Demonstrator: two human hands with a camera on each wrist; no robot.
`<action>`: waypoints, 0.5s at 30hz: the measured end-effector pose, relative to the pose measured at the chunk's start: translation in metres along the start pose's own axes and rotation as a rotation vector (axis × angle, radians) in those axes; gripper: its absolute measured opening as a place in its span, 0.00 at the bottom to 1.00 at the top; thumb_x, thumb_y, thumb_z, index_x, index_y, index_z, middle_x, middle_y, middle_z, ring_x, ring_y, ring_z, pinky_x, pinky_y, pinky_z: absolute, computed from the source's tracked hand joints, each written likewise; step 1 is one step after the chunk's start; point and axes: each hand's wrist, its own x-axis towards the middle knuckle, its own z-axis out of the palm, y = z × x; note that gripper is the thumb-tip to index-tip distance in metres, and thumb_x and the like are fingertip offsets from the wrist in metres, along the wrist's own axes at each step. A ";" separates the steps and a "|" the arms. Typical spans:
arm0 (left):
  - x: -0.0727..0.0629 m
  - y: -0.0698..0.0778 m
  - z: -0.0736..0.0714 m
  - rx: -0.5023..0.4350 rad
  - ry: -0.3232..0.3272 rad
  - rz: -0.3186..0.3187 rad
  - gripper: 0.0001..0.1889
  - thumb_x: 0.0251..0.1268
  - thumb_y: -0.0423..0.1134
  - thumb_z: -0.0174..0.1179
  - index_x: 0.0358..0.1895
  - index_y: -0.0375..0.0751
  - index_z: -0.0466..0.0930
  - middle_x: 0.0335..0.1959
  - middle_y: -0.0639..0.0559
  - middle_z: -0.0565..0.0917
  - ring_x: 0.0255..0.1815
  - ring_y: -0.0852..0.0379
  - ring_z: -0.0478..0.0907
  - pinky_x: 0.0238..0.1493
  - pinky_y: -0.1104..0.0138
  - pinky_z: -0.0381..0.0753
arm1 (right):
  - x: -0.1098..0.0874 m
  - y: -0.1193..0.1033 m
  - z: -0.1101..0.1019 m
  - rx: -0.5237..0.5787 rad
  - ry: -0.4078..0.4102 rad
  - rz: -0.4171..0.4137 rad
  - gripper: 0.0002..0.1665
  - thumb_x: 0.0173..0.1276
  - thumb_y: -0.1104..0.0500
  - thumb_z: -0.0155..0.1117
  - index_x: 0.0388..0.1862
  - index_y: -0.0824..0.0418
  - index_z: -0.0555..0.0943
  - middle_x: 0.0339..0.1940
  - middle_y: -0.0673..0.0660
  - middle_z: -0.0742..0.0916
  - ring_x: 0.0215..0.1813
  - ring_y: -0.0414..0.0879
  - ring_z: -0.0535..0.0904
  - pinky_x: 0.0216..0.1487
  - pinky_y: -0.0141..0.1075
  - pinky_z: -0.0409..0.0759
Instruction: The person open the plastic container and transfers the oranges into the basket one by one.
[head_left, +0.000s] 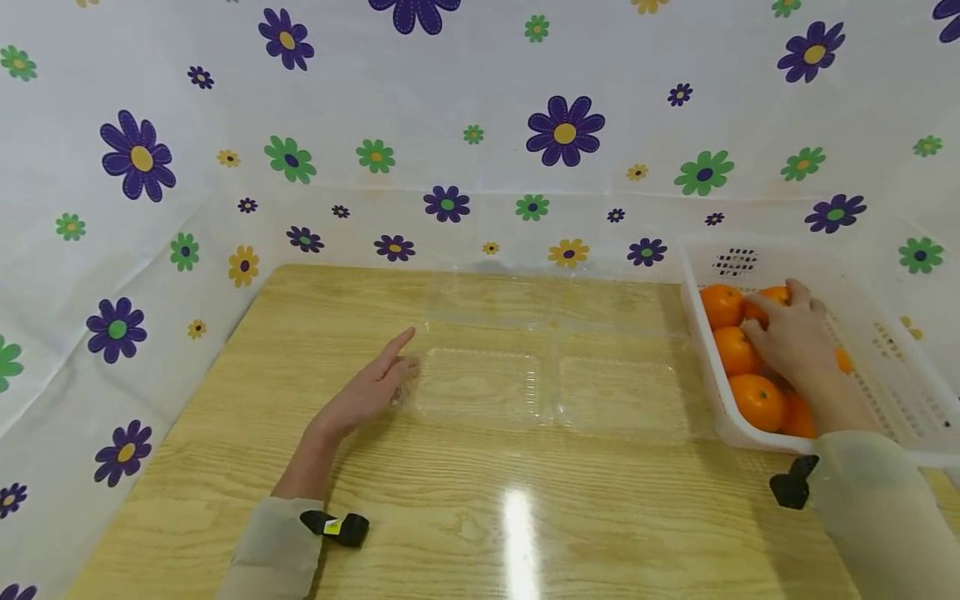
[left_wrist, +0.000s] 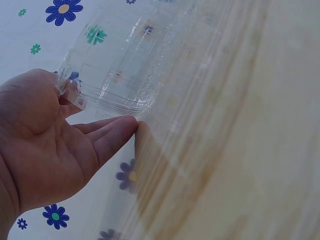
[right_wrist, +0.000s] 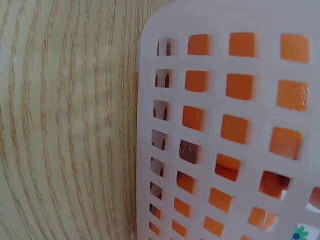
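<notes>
A person sits at a wooden table (head_left: pixel 465 500) with both arms stretched forward. The right hand (head_left: pixel 791 337) reaches into a white perforated basket (head_left: pixel 892 367) and lies over the oranges (head_left: pixel 757 400), fingers curled down onto one at the far side of the pile; it seems to be closing on that fruit, though the fingers hide the contact, so a full grasp cannot be confirmed. The left hand (head_left: pixel 375 387) rests relaxed with fingers extended, fingertips touching the near corner of a clear plastic clamshell container (head_left: pixel 551 367), which lies open and flat between the two hands, just beside the basket. The step in hand looks like picking an orange while the other hand steadies the container; the next move would likely call for a firm grip, a lift over the basket wall, and a carry toward the left hand. The left wrist view shows what the head view cannot: the open palm (left_wrist: pixel 45 150) and the container's ribbed corner (left_wrist: pixel 107 97) against the fingertips. The right wrist view shows only the basket's outer wall (right_wrist: pixel 220 130), orange showing through its square holes.
</notes>
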 end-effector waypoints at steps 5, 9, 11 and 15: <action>0.000 -0.001 0.000 -0.006 0.000 -0.002 0.32 0.82 0.51 0.38 0.82 0.57 0.39 0.77 0.35 0.57 0.77 0.38 0.54 0.72 0.41 0.54 | 0.003 0.003 0.003 0.039 -0.041 0.016 0.30 0.76 0.54 0.41 0.72 0.65 0.66 0.73 0.83 0.48 0.66 0.87 0.50 0.61 0.76 0.55; 0.000 -0.001 0.000 -0.001 -0.001 0.007 0.31 0.83 0.49 0.37 0.82 0.55 0.38 0.76 0.34 0.59 0.76 0.38 0.56 0.70 0.42 0.58 | 0.004 0.007 0.002 0.116 -0.100 0.061 0.31 0.78 0.53 0.38 0.74 0.67 0.64 0.72 0.85 0.49 0.71 0.82 0.46 0.66 0.73 0.50; 0.000 0.000 0.001 0.003 -0.003 0.012 0.31 0.83 0.49 0.36 0.82 0.55 0.38 0.76 0.34 0.59 0.76 0.38 0.57 0.69 0.42 0.59 | 0.004 0.008 0.001 0.133 -0.117 0.069 0.32 0.78 0.53 0.37 0.73 0.68 0.64 0.72 0.85 0.50 0.73 0.79 0.44 0.68 0.71 0.48; 0.001 0.002 0.002 0.005 -0.007 0.012 0.31 0.83 0.49 0.35 0.82 0.55 0.37 0.76 0.34 0.59 0.76 0.37 0.56 0.70 0.40 0.58 | 0.003 0.011 0.001 0.157 -0.142 0.072 0.31 0.78 0.53 0.37 0.74 0.69 0.63 0.70 0.84 0.55 0.73 0.77 0.45 0.69 0.70 0.49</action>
